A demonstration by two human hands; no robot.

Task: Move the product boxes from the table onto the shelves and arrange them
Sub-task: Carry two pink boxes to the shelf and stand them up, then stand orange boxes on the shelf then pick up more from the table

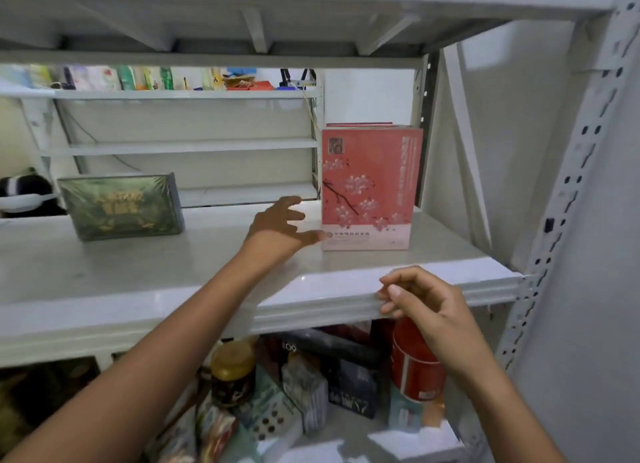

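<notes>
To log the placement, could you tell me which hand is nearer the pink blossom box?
Left. The left hand is spread over the shelf at the lower left edge of the pink blossom box; the right hand hovers at the shelf's front lip, clear of it.

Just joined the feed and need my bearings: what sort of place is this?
Probably a stockroom or small shop's storage area: white slotted steel shelving, boxed goods like the pink blossom-print box and green box standing on a shelf, and a rear rack lined with small packaged products.
</notes>
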